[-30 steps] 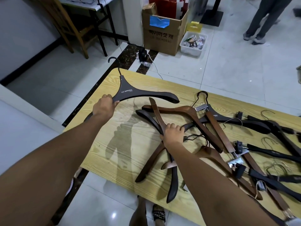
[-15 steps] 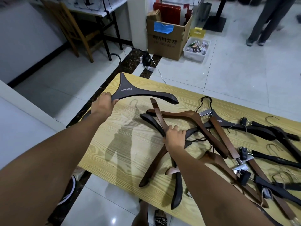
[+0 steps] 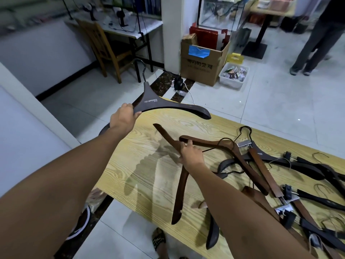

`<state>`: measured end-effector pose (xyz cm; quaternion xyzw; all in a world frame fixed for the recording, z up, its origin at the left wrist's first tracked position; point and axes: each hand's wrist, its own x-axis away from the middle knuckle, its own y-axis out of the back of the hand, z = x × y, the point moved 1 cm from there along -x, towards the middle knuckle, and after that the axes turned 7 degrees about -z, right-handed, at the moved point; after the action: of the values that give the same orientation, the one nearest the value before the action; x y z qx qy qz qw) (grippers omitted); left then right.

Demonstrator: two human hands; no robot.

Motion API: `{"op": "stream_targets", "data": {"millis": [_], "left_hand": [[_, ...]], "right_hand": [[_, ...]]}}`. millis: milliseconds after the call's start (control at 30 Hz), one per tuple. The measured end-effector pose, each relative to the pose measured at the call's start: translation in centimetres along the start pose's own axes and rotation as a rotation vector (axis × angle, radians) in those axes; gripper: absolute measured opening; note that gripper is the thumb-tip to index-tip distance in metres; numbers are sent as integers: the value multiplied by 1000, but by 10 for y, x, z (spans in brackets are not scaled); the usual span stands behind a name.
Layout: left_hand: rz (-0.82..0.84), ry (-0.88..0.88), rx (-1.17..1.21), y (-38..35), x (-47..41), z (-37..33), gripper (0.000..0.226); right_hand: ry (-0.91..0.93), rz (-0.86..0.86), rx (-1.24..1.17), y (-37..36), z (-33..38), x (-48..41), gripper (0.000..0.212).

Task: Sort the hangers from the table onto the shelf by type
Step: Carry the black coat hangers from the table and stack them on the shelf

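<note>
Over the near corner of the pale, grain-patterned table, the person's left hand clenches one arm of a dark hanger, held clear of the top with its hook pointing away, probably to keep that type separate. The right hand wraps its fingers round the bend of a brown hanger, where one grip controls both arms; I cannot tell if it has left the table. Both are broad, curved, smooth wood, the dark one matt with pale lettering. Further right sprawls the heap: brown and dark hangers, straight bars with metal clips, thin tangled hooks. No shelf is in view.
</note>
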<state>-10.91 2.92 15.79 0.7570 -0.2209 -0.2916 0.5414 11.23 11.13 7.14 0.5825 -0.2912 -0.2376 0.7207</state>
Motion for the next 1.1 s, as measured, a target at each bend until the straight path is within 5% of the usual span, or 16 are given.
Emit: {"op": "stream_targets", "data": {"millis": [300,633,1100], "left_hand": [[26,9,-35,3,-23,45,38],[95,-44,-53,-21,-73,79,39],[136,-41,-13,-37,-100,104,40]], "right_hand": [[174,74,27,-28,75,-37,43],[240,134,54,-69,134,-90,59],[333,140,126,-90,153,-121,44]]}}
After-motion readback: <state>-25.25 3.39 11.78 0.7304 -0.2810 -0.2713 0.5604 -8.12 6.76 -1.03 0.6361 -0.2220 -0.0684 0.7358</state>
